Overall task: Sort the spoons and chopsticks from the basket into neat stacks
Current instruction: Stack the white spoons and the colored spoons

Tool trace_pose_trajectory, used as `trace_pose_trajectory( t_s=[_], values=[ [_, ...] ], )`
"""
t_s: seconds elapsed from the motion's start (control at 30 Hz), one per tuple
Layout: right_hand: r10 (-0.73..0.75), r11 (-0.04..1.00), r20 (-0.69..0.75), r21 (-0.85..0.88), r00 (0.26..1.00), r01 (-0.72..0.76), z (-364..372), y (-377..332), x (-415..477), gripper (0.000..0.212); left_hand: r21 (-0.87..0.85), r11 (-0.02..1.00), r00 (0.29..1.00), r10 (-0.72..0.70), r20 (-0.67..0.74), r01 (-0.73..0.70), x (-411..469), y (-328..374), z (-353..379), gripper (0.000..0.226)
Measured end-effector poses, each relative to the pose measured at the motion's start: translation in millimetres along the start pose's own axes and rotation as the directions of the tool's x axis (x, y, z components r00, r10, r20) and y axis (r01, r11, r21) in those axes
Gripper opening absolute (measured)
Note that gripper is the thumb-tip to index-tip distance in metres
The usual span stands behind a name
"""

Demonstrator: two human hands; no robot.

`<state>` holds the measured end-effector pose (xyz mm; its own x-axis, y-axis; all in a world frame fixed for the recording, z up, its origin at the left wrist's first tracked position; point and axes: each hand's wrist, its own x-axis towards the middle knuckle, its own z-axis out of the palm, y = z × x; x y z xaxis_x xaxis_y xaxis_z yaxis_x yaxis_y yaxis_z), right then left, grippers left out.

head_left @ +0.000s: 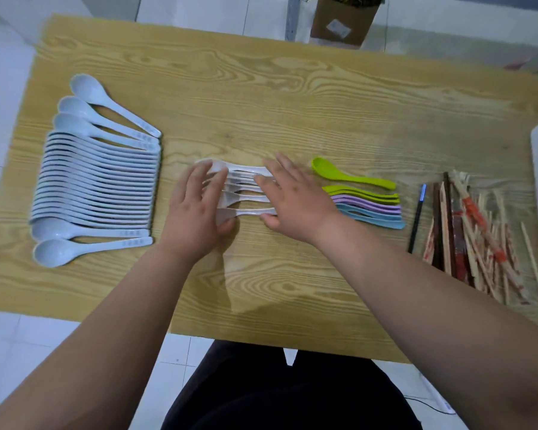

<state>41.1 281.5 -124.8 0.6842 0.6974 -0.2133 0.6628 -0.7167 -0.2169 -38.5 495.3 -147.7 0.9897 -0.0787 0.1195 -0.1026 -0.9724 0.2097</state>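
Beige spoons [246, 185], a short row at the centre of the wooden surface [261, 97], handles toward 3 o'clock: the left hand [196, 209] lies on the bowls and the right hand [295, 197] on the handles, each grip released, fingers straight and spread, grasping nothing. At 9 o'clock, a long overlapping row of pale blue spoons [100, 187]; at 3 o'clock, just beside the right hand, nested coloured spoons [370, 206], with one green spoon [348, 175] lying apart on their 12 o'clock side. Further toward 3 o'clock, one dark chopstick [416, 218] beside a loose pile of wooden chopsticks [466, 231]; a cardboard box [345, 20] on the floor at 1 o'clock.
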Motion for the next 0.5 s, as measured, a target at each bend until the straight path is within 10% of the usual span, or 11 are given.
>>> trace_pose_trajectory(
  t_s=[0.13, 0.5],
  values=[
    [0.039, 0.998, 0.104, -0.053, 0.994, -0.034, 13.3, -7.3, 22.4, 0.079, -0.118, 0.992, 0.986, -0.013, 0.168, 0.033, 19.0, -16.4, -1.5, 0.106],
    [0.105, 0.994, -0.156, 0.027, 0.982, -0.102, 32.9, -33.2, 33.4, 0.056, -0.162, 0.981, 0.992, 0.115, 0.059, -0.104, 31.0, -34.1, 3.5, 0.051]
  ],
)
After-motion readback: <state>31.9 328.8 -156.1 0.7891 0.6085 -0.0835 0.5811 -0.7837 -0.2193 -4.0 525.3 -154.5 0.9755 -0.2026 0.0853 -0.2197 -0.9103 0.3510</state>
